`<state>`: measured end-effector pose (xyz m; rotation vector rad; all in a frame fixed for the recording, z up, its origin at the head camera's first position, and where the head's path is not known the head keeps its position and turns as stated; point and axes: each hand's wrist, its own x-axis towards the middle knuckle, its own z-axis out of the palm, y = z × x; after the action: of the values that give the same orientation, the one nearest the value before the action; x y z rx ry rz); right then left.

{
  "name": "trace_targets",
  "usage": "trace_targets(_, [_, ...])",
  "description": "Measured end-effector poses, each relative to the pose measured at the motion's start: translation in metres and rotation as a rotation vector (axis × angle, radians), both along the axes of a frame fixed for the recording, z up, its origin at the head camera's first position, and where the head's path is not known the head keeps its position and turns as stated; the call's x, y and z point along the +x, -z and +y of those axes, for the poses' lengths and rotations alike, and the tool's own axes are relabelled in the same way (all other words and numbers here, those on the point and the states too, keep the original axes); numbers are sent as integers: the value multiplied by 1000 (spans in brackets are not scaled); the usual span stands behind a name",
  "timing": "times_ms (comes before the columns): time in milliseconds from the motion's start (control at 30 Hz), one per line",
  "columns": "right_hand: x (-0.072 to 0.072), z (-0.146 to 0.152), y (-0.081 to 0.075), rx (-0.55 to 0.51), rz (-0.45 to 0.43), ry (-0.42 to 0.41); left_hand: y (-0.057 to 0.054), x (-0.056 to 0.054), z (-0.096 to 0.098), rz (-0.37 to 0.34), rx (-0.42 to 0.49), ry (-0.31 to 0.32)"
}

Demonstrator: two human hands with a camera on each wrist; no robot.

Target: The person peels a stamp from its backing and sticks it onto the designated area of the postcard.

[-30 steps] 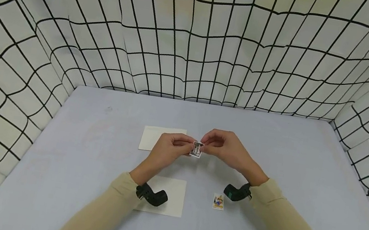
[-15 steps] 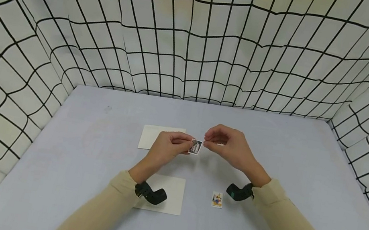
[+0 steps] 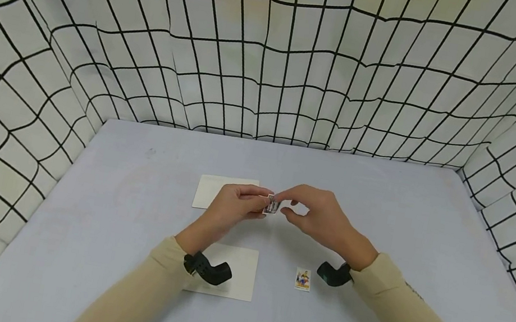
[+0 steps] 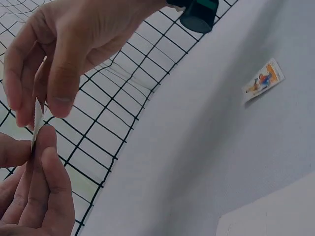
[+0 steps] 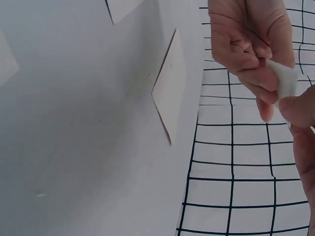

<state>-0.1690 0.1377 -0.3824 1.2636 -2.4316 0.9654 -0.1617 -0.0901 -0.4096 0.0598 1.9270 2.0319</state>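
Note:
A small stamp with a dark picture is pinched between the thumb and fingers of my left hand, above the table. Its toothed edge appears nearly edge-on in the left wrist view, and its pale back shows in the right wrist view. My right hand is beside it, index fingertip at the stamp's upper right corner, thumb lower and apart from it. A second, colourful stamp lies face up on the table, nearer my body and below the right wrist.
Two cream paper pieces lie on the white-covered table: one far sheet partly behind my left hand, one near sheet partly under the left forearm. White walls with black netting enclose the back and sides.
My right hand let go of the stamp and drew back a little, then came in again with its index finger at the stamp's corner. The left hand kept its pinch throughout.

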Motion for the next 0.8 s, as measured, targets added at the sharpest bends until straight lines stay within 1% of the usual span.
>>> trace_targets(167, [-5,-1,9,-5,187,-76,-1,-1,-1,-82,58,4])
trace_targets(233, [-6,-2,12,-22,240,-102,-1,-1,-1,-101,65,4])
trace_targets(333, [-8,-2,15,-49,288,-123,1,-2,-1,-115,69,9])
trace_targets(400, [-8,-2,17,-59,290,-120,2,-2,-1,-116,71,20])
trace_targets(500, [-7,-3,19,-75,237,-89,3,-1,-2,-111,69,44])
trace_targets(600, [-6,-3,20,-103,146,-30,3,0,-3,-84,31,65])
trace_targets(667, [-6,-3,20,-130,84,16,3,1,-4,-51,-6,73])
trace_targets(800, [-6,-2,21,-194,-67,95,2,2,-5,51,-91,75])
